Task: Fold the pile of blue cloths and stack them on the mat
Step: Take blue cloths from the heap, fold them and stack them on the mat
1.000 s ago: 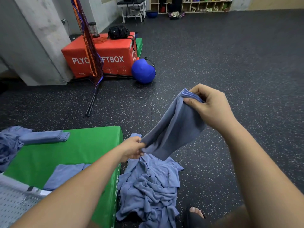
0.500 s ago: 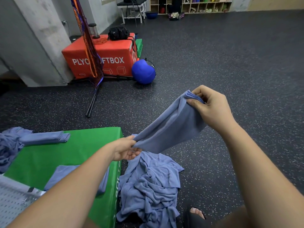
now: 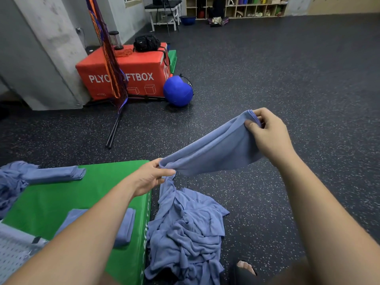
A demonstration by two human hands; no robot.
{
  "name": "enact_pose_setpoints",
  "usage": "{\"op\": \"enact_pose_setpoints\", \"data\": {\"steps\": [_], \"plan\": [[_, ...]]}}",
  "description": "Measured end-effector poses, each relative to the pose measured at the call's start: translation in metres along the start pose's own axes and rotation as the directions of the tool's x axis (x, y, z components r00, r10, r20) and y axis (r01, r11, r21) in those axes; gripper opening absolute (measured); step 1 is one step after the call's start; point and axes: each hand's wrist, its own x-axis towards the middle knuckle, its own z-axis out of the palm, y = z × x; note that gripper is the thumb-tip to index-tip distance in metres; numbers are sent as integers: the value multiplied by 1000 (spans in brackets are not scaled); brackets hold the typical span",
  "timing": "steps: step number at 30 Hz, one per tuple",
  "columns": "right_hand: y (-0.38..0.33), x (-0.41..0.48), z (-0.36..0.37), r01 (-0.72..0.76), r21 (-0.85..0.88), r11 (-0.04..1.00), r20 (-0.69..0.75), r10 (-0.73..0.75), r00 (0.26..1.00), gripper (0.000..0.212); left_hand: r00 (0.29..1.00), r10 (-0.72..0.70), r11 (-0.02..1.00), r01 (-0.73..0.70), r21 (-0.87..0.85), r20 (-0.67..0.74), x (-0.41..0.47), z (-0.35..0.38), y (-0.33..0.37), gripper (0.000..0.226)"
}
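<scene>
Nearest, a sandalled foot [image 3: 243, 268] rests on the speckled dark floor [image 3: 287, 79], just right of the pile of blue cloths [image 3: 185, 233], which lies crumpled on the floor against the right edge of the green mat [image 3: 67, 202]. A folded cloth [image 3: 125, 229] sits on the mat near its front right corner. Above the mat's far right corner, the left hand [image 3: 150, 177] pinches one end of a single blue cloth [image 3: 211, 153] between thumb and curled fingers. The pile's far end rises to just under this hand, and whether it is held too cannot be told. The cloth stretches up and to the right, off the floor, to the right hand [image 3: 269, 136], which grips its bunched other end. Along the mat's far left edge lies a long folded cloth [image 3: 55, 174], with more rumpled cloths [image 3: 10, 182] beside it at the left. Farther off stand a red box [image 3: 123, 75] with a black bag [image 3: 146, 43] on top and a blue ball [image 3: 177, 91] touching its right side. Shelves [image 3: 236, 7] line the back wall.
</scene>
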Motion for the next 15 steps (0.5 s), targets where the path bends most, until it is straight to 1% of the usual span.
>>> {"op": "enact_pose_setpoints", "data": {"steps": [2, 5, 7, 8, 11, 15], "plan": [[3, 2, 2, -40, 48, 998, 32, 38, 999, 5, 993, 59, 994, -49, 95, -98, 2, 0, -2, 42], [6, 3, 4, -92, 116, 989, 58, 86, 995, 15, 978, 122, 989, -105, 103, -168, 2, -1, 0, 27], [7, 3, 3, -114, 150, 982, 59, 106, 993, 19, 964, 143, 984, -115, 134, -223, 1, -3, 4, 11], [8, 2, 3, -117, 152, 981, 55, 110, 992, 20, 956, 148, 983, -113, 147, -255, 1, -4, 5, 10], [11, 3, 4, -111, 105, 988, 37, 108, 993, 19, 934, 138, 985, -95, 143, -330, 1, -5, 12, 27], [14, 1, 8, -92, -51, 994, 35, 94, 995, 15, 909, 169, 985, -163, 49, -380, 3, -2, 19, 25]]}}
